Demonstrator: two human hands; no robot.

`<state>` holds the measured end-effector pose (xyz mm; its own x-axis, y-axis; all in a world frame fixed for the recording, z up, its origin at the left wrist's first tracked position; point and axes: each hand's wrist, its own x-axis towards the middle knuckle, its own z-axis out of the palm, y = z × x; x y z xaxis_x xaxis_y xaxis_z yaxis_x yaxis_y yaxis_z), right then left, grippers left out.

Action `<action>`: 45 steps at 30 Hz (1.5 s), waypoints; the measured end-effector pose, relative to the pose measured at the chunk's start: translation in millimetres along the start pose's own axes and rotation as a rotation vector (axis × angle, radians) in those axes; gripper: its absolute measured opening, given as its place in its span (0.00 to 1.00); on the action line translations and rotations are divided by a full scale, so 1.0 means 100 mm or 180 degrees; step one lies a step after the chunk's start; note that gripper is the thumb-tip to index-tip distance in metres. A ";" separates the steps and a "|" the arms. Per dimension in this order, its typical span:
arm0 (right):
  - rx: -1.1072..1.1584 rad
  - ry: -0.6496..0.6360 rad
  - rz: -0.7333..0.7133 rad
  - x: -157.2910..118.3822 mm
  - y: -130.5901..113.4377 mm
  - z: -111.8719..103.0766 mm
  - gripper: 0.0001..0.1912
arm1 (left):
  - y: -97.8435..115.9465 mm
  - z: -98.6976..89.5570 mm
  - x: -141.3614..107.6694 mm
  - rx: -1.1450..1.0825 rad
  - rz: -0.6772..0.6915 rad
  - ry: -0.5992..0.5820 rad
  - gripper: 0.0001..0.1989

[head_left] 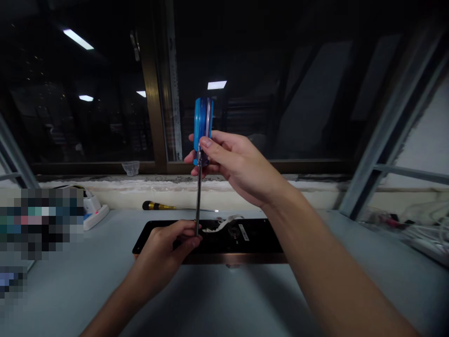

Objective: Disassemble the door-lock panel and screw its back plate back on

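Observation:
A screwdriver (202, 119) with a blue handle stands almost upright, its steel shaft pointing down. My right hand (231, 161) is wrapped round the lower part of the handle. Lower down, the thumb and fingers of my left hand (171, 245) pinch the shaft near its tip; whether they also hold a screw is hidden. Below and behind the tip lies a long black panel (257, 241) with a copper-coloured edge, flat on the table. A white ribbon cable (224, 224) curls over its middle, near a small white label (243, 232).
A second screwdriver (159, 206), yellow and black, lies behind the panel by the wall. A white power strip (96, 216) is at the left. A clear plastic cup (131, 167) rests on the windowsill. White cables (421, 229) are heaped at the right, beside a grey metal frame (365, 168).

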<state>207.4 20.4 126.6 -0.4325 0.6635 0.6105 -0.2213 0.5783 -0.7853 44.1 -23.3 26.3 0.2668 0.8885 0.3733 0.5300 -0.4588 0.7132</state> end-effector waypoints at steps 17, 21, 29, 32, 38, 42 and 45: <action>0.0150 -0.0225 -0.0065 -0.02 0.01 0.00 0.11 | -0.02 0.00 -0.01 0.0010 0.0021 0.0054 0.08; 0.0317 -0.0379 -0.0050 -0.03 0.00 0.02 0.13 | 0.00 -0.01 -0.02 0.0100 -0.0014 0.0053 0.07; 0.0376 -0.0213 -0.0134 -0.01 0.02 0.05 0.11 | -0.01 0.00 -0.02 -0.0031 -0.0083 0.0123 0.08; 0.0355 -0.0221 -0.0137 0.00 0.02 0.04 0.11 | -0.02 0.00 -0.03 -0.0047 -0.0121 0.0142 0.08; 0.0299 -0.0230 -0.0136 0.00 0.01 0.06 0.11 | -0.03 0.00 -0.03 -0.0047 -0.0127 0.0155 0.08; 0.0317 -0.0236 -0.0112 0.00 0.02 0.07 0.11 | -0.02 0.00 -0.02 -0.0057 -0.0093 0.0104 0.08; 0.0325 -0.0285 -0.0083 -0.01 0.02 0.06 0.12 | -0.01 0.01 -0.02 0.0016 -0.0067 0.0113 0.07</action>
<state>202.0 18.2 123.9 -0.5007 0.6012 0.6228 -0.3194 0.5404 -0.7784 43.7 -24.2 24.0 0.2268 0.8971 0.3793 0.5393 -0.4399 0.7181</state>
